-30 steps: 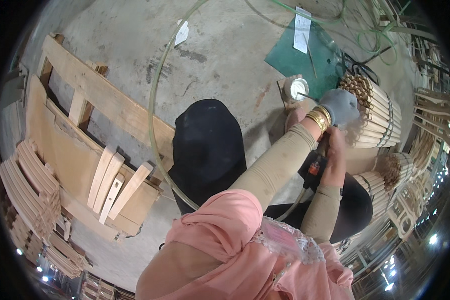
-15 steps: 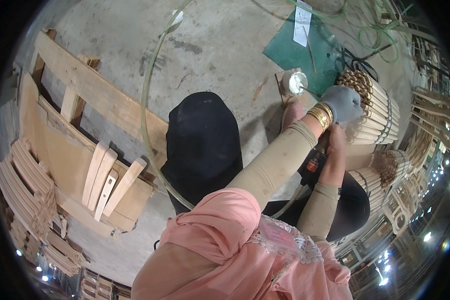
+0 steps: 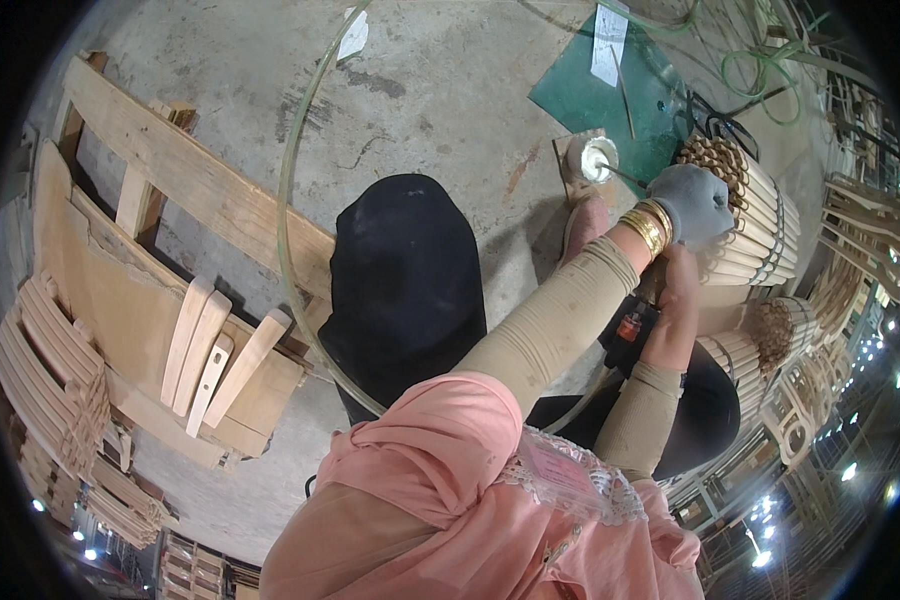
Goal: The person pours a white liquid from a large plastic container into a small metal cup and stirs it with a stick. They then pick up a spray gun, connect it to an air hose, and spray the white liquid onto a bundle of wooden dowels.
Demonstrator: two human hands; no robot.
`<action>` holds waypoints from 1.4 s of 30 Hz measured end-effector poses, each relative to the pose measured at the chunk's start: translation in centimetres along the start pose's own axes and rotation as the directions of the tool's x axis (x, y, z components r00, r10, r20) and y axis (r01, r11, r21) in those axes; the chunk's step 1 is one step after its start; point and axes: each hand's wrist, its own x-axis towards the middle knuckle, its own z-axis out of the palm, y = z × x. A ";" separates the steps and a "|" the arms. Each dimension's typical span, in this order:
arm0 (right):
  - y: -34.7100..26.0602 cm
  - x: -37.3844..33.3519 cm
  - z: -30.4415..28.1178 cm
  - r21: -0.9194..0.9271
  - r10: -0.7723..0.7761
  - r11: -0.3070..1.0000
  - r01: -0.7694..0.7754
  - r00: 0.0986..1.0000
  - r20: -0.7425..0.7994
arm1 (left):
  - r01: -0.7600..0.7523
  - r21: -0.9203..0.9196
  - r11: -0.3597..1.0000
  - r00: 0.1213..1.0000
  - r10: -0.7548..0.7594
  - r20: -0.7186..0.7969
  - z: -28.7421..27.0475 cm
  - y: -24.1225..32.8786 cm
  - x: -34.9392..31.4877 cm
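My left hand point(image 3: 692, 203), in a grey glove with gold bangles at the wrist, is closed beside the end of a strapped bundle of wooden rods point(image 3: 765, 225). What it grips, if anything, is hidden. My bare right hand point(image 3: 680, 280) is just below the glove, its fingers curled up against it and partly covered; I cannot make out what is between them. Left of the glove stands a cup point(image 3: 595, 160) of white paste on a small wooden board. A thin dark stick point(image 3: 625, 178) slants out of it toward the glove. A black tool with a red part point(image 3: 628, 327) lies by my right forearm.
A green sheet point(image 3: 605, 100) with paper on it lies ahead. A clear hose point(image 3: 288, 190) loops across the floor on the left, near a wooden pallet point(image 3: 200, 165). Curved wooden pieces point(image 3: 205, 345) rest on a board there. More bundled rods point(image 3: 785, 330) are at the right.
Both hands have shifted slightly and stay together beside the rod bundle. The glove has turned a little. The whole view has moved slightly.
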 end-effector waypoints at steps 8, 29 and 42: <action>-0.6 -0.8 0.4 -0.061 -0.048 0.997 0.046 0.998 -0.030 | 0.007 -0.016 1.000 1.000 -0.007 -0.003 -0.5 0.2 -0.2; -1.0 -1.2 0.5 -0.056 -0.028 0.998 0.027 0.999 -0.019 | -0.006 -0.024 1.000 0.999 0.005 -0.051 -0.6 0.2 -0.3; -0.8 -0.2 1.0 -0.065 -0.049 0.997 0.045 0.997 -0.062 | 0.019 -0.007 1.000 1.000 -0.019 0.000 -1.2 0.2 0.1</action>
